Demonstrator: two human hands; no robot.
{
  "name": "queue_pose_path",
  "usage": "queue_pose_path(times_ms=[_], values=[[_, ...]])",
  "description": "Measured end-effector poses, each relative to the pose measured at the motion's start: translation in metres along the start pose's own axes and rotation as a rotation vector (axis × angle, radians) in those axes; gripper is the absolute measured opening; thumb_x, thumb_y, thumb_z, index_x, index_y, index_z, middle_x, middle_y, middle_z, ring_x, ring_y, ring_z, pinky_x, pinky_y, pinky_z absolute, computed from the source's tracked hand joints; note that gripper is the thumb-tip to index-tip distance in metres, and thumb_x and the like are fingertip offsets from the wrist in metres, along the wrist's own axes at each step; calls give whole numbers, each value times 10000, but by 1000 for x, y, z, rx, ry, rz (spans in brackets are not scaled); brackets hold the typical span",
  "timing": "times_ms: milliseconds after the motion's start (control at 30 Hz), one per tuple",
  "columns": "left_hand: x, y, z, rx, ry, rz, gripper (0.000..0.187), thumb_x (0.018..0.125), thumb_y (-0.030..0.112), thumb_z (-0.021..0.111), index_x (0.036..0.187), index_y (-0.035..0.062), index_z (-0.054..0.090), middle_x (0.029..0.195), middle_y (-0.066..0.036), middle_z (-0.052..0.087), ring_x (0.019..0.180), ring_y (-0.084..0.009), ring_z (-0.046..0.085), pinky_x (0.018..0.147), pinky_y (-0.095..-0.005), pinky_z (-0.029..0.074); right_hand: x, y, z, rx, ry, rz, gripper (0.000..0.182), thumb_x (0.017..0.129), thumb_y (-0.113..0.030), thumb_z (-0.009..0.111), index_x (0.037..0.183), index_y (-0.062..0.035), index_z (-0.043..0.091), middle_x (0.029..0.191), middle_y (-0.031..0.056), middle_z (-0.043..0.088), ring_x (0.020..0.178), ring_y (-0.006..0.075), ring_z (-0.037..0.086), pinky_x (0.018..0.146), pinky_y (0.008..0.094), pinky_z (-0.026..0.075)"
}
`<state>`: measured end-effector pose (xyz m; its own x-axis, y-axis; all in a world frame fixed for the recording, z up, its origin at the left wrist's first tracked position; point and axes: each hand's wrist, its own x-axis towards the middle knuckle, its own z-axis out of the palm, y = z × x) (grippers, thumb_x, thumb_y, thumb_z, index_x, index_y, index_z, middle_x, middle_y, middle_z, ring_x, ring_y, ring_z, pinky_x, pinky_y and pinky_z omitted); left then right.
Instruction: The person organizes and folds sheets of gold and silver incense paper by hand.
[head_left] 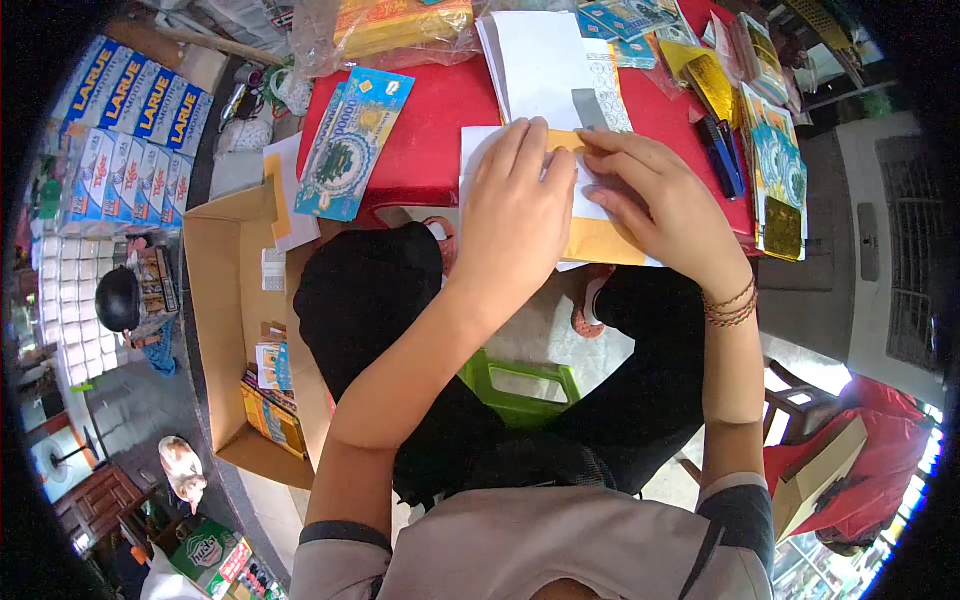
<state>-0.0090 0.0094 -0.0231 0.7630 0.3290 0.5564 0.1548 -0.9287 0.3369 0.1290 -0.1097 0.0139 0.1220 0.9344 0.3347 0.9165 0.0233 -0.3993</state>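
My left hand (518,195) lies palm down with its fingers stretched out over white paper (473,150) and a yellow-orange paper sheet (600,240) at the red table's near edge. My right hand (660,195) rests on the right part of the same sheet, fingers curved, thumb apart from them. Both hands press on the paper, and part of it is hidden beneath them. Just beyond lies a stack of white sheets (535,70) with a grey patch and printed patterns on its right side.
Blue printed notes (355,145) lie on the red table (430,130) at left. At right are a dark blue stapler (720,155), gold foil packs (712,85) and a bundle of notes (778,165). An open cardboard box (225,300) stands at left. A green stool (525,385) is below.
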Motion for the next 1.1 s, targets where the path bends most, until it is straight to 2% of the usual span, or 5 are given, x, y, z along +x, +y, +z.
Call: queue_pose_path(times_ms=[333,700,933,1000,1100], values=[[0,-7,-11,5,-94,-109,288,946,207,464,1148,69,614,1198,-109,606,1161,-233,540,1033,-422,335,1,1,6,-11,52,126,264,901,-226,542,1084,-43,595,1055,125,635,973,311,590,870,395,453],[-6,-33,-28,50,-149,-256,293,930,221,476,1139,101,643,1205,-64,610,1162,-148,550,1077,-456,262,-21,22,-16,153,-53,231,283,952,-236,470,1172,-151,625,1024,117,660,986,275,612,1122,450,238],[-5,-32,-30,32,-157,-256,291,930,216,477,1132,88,644,1210,-67,607,1169,-158,544,1076,-459,267,-20,23,-37,-163,39,454,276,946,-249,473,1018,-69,669,817,199,635,713,385,585,1020,429,383],[-6,-34,-29,26,-150,-248,292,930,217,476,1129,85,645,1211,-68,607,1170,-163,544,1075,-459,269,-4,8,-34,-265,39,543,296,940,-282,484,1033,-62,659,909,192,649,830,372,608,969,434,427],[-7,-33,-29,30,-154,-230,296,934,216,470,1132,80,642,1218,-71,603,1172,-174,542,1072,-459,273,8,-1,-11,-44,113,56,353,959,-281,463,1224,-73,571,1230,149,574,1173,277,523,1068,433,314]])
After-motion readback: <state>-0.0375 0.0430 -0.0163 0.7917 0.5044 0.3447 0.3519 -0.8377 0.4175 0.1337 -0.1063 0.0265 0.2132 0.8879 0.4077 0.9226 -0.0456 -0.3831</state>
